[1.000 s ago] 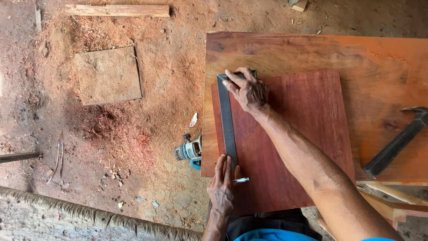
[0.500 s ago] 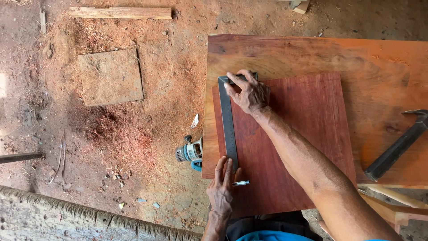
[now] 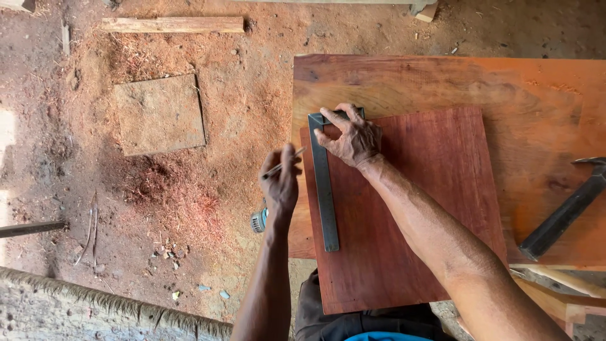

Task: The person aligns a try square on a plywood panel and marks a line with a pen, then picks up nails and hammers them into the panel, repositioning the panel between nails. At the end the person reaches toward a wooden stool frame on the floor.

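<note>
While the right hand (image 3: 353, 140) pressed down on the far end of the steel square (image 3: 323, 189), its fingers (image 3: 331, 119) were spread and curled over the corner where the short arm met the long blade, seemingly to keep the tool from sliding. The square lay flat on the reddish board (image 3: 410, 208), its blade running near-to-far just inside the board's left edge, with the short arm hooked along the far edge so the blade would sit true to it. The board itself rested on a larger orange-brown surface (image 3: 442, 82), its near end overhanging toward the person.

The left hand (image 3: 281, 183) hovered just left of the blade, off the board's edge, fingers closed around a thin pencil (image 3: 284, 165) whose tip pointed right toward the blade; it did not appear to touch the wood, though the angle made that hard to judge. Below that hand, on the ground, part of a small power tool (image 3: 257, 220) showed, mostly hidden.

At the right edge a hammer (image 3: 562, 218) lay slanted on the surface, well apart from both hands. On the sawdust-strewn dirt floor (image 3: 189, 202) to the left sat a square flat slab (image 3: 161, 113), and farther off a wooden plank (image 3: 173, 24).
</note>
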